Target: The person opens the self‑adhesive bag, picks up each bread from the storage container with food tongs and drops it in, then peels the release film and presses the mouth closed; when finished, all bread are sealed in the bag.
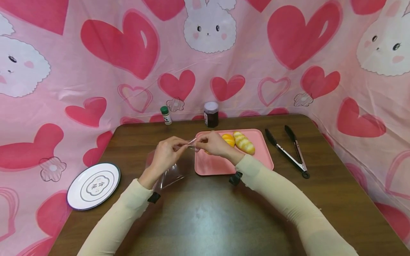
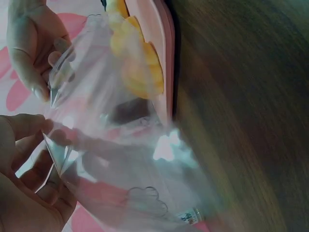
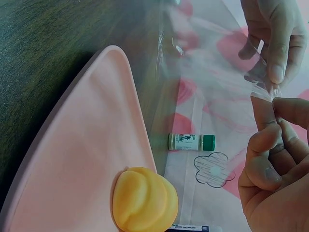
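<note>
Clock taken from the centre of the pink tray (image 1: 217, 168), head view. Clear plastic bag (image 1: 173, 174) is between 8 and 9 o'clock, beside the tray; can't tell whether its lower part touches the bench (image 1: 208, 213). Left hand (image 1: 166, 154) at 9: grip clamped, thumb and fingertips pinching the bag's edge. Right hand (image 1: 215, 144) over the tray at 10: grip also clamped on the bag's edge, right next to the left fingertips. In the left wrist view, yellow rolls and the tray edge show through the film. On the tray: round orange-yellow roll at 11, oblong ridged roll (image 1: 244, 143) at 1 to 2. Tongs (image 1: 289, 157) at 3, arms spread, black tips on the far side. Dark jar (image 1: 211, 117), pale lid, at 11. Green-capped shaker (image 1: 166, 115) at 10, upright. White plate (image 1: 78, 197) between 8 and 9, well out past the bag.
</note>
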{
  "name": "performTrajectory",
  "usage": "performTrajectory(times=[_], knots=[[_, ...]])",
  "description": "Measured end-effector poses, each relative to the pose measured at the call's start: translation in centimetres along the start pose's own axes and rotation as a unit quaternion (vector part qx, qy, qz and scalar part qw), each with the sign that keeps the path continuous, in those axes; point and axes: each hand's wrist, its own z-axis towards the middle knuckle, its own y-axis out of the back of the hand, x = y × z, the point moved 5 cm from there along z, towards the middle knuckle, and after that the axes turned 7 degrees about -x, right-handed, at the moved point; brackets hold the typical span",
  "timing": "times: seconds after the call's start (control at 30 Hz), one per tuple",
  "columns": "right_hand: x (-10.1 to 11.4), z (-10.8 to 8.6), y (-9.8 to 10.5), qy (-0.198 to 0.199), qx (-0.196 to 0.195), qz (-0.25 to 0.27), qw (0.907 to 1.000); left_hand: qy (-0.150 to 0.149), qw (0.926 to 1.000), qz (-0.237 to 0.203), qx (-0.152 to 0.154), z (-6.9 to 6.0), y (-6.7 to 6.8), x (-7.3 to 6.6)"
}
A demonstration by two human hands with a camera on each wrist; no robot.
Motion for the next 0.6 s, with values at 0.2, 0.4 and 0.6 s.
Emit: performTrajectory(times=[0.2,0.4,0.6], knots=[[-0.08,-0.03,-0.02,0.006,0.004,-0.006,1.0000,0.023,0.9997,-0.002,-0.001,0.13,0.17,0.19],[-0.08,-0.17,0.08,0.002,0.005,-0.009,0.9999,0.046,0.9989,-0.005,-0.002,0.07,0.41,0.27],[-0.15,-0.16,0.08,-0.004,0.004,-0.007,1.0000,0.044,0.9990,-0.009,-0.005,0.01,0.43,0.29]])
